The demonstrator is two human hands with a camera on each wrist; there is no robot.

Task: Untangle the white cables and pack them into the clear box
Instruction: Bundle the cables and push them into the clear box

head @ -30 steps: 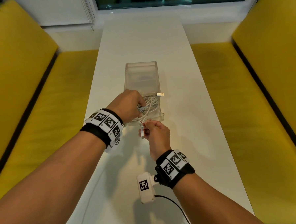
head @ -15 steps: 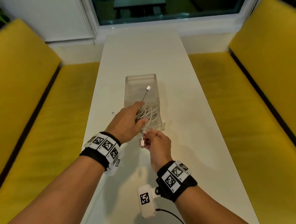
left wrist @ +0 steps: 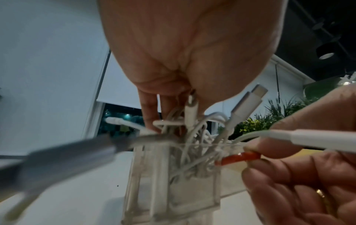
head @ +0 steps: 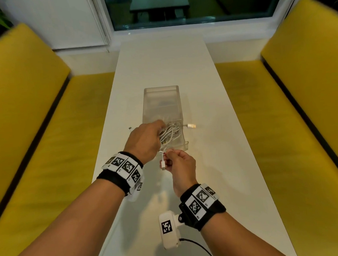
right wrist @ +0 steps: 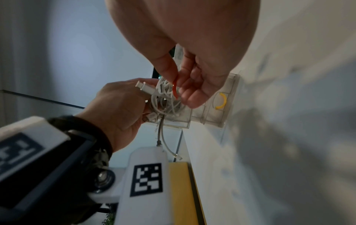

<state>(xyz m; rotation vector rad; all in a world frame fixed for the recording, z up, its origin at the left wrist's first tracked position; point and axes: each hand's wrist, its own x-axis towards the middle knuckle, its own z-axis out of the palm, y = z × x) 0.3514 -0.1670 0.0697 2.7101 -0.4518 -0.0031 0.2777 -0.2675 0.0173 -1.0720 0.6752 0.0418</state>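
A tangled bundle of white cables (head: 170,133) fills the near end of the clear box (head: 162,100) on the white table. My left hand (head: 159,128) reaches over the box's near left corner, its fingers (left wrist: 150,115) curled into the bundle (left wrist: 192,137). My right hand (head: 170,155), just in front of the box, pinches a red twist tie (left wrist: 238,157) (right wrist: 174,89) that runs into the tangle. A white connector (head: 163,164) hangs beside its fingers. A USB plug (head: 191,125) sticks out over the box's right wall.
A yellow twist tie (right wrist: 221,100) lies in the box's near compartment. Another cable end (head: 130,128) pokes out left of my left hand. The narrow white table (head: 205,165) runs between two yellow benches (head: 37,134), with a window at its far end.
The USB plug swung from pointing up over the box to sticking out over its right wall. Both hands kept their holds; the left shifted slightly on the bundle. The head view rose.
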